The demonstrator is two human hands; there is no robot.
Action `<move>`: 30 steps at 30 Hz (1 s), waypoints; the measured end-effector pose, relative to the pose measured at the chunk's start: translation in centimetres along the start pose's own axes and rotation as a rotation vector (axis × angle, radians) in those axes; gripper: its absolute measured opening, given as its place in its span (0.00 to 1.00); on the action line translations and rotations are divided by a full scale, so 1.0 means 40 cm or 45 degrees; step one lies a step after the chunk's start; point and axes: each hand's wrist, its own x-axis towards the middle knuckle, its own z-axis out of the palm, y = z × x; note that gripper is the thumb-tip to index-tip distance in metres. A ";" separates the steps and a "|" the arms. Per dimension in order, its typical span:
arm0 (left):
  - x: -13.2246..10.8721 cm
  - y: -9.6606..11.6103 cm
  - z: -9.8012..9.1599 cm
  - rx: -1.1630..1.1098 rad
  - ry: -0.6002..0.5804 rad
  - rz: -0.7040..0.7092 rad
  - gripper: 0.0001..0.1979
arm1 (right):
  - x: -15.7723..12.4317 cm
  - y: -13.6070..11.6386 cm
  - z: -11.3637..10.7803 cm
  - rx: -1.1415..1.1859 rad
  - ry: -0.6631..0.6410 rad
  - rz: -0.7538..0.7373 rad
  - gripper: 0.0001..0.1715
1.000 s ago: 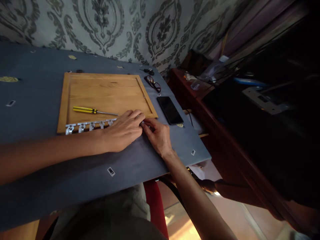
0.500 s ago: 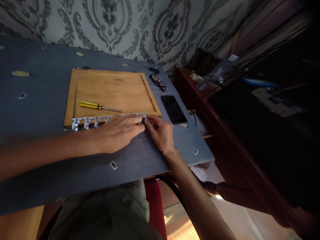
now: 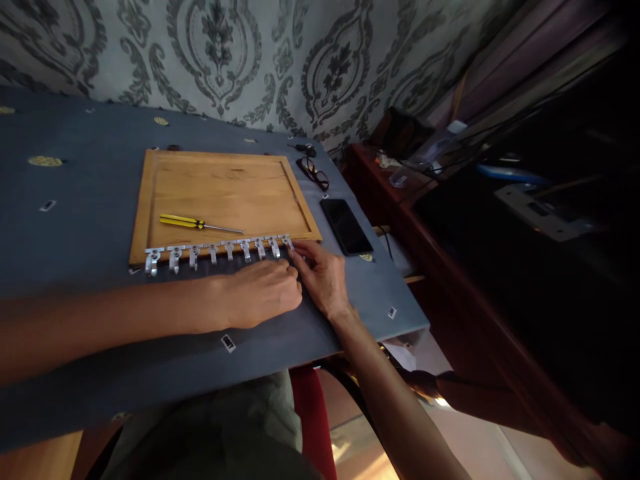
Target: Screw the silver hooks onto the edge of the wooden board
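A wooden panel (image 3: pixel 220 183) with a raised frame lies on the blue-grey cloth. Along its near edge runs a row of several silver metal hooks (image 3: pixel 245 249). A yellow and black screwdriver (image 3: pixel 200 223) rests on the panel, tip to the right. My left hand (image 3: pixel 265 292) is closed just in front of the right-hand hooks, over the cloth; what its fingers hold, if anything, is hidden. At the row's right end, my right hand (image 3: pixel 320 273) has thumb and forefinger closed on the last metal hook (image 3: pixel 287 240).
A black phone (image 3: pixel 347 227) lies right of the panel, with glasses (image 3: pixel 313 173) and keys (image 3: pixel 306 149) behind it. Farther right, a dark red wooden desk (image 3: pixel 385 190) carries a clear bottle (image 3: pixel 430 150) and cables. A patterned curtain (image 3: pixel 220 60) hangs behind the table.
My left hand has moved back toward the table's front edge, uncovering the hooks it had hidden. My right hand stays at the end hook. The view has shifted slightly.
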 end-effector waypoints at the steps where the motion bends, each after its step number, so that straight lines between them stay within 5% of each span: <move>1: 0.004 -0.001 -0.004 -0.007 -0.010 0.015 0.14 | -0.001 0.000 0.000 0.000 -0.001 0.003 0.11; 8: 0.019 -0.012 -0.009 -0.002 -0.016 0.131 0.15 | -0.006 -0.003 -0.003 -0.015 0.005 0.034 0.12; 11: 0.013 -0.036 -0.022 -0.210 0.007 0.088 0.12 | -0.006 -0.008 -0.007 -0.019 0.010 0.034 0.11; 18: 0.029 -0.224 -0.070 -0.721 0.260 -0.338 0.08 | -0.007 -0.013 -0.011 -0.056 0.011 0.010 0.11; 22: 0.072 -0.298 -0.056 -0.992 0.127 -0.325 0.04 | -0.009 -0.011 -0.009 -0.034 0.009 0.058 0.11; 30: 0.124 -0.310 -0.031 -1.051 -0.071 -0.280 0.08 | -0.012 -0.010 -0.008 -0.031 0.036 0.083 0.11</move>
